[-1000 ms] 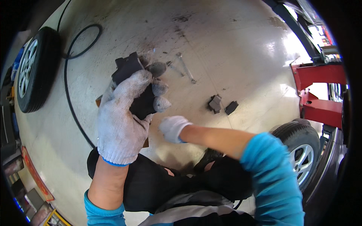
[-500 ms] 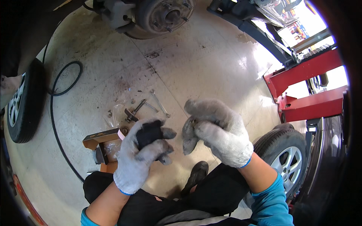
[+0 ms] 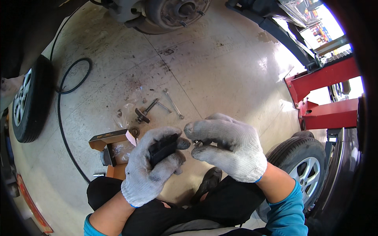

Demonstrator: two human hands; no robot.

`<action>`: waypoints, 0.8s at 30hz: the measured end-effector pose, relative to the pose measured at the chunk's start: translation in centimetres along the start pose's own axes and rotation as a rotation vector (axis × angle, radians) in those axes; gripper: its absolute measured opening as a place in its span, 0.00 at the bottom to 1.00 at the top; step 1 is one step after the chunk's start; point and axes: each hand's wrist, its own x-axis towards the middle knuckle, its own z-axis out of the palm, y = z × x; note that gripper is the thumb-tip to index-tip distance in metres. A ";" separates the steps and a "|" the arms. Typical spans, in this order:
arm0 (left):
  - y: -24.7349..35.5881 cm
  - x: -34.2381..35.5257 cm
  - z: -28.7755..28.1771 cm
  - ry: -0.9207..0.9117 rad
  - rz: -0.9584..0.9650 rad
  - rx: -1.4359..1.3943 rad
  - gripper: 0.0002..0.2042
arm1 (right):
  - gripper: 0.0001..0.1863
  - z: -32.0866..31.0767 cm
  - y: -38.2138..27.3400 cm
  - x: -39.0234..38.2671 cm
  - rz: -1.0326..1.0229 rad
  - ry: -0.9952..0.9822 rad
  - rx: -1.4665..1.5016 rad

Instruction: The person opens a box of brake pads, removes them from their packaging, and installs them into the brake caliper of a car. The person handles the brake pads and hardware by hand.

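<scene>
My left hand point(image 3: 151, 167), in a dirty white knit glove, grips a dark brake pad point(image 3: 162, 148) held up in front of me. My right hand point(image 3: 228, 147), also gloved, pinches a small metal clip point(image 3: 199, 143) between thumb and forefinger right beside the pad's edge. Both hands hover above my knees in black trousers. Below them on the floor lies an open orange cardboard box point(image 3: 112, 151) with a part inside.
Wrenches and a bolt tool point(image 3: 157, 108) lie on the stained concrete floor. A bare wheel hub point(image 3: 177, 10) sits at the top. A loose wheel point(image 3: 31, 98) and a black hose point(image 3: 63, 114) are left; a red lift arm point(image 3: 327, 94) and a mounted tyre point(image 3: 307, 165) right.
My view has tilted up from the floor toward the hub. My right hand came up from the floor and closed in on the brake pad held by my left hand.
</scene>
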 end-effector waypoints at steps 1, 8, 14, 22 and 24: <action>0.1 0.1 0.2 0.005 -0.005 0.001 0.21 | 0.17 -0.1 0.1 0.0 -0.011 -0.018 -0.028; 0.6 0.3 0.7 0.114 -0.013 0.040 0.20 | 0.16 0.4 1.6 0.0 -0.088 -0.094 -0.104; 0.5 0.2 -0.1 0.037 -0.239 -0.280 0.19 | 0.16 0.7 1.1 0.1 -0.188 -0.104 -0.291; 0.4 -0.3 0.5 0.027 -0.284 -0.496 0.17 | 0.19 0.9 1.4 0.0 -0.323 -0.022 -0.182; 0.3 -0.3 0.3 0.026 -0.289 -0.482 0.18 | 0.19 1.0 1.4 0.2 -0.329 -0.049 -0.172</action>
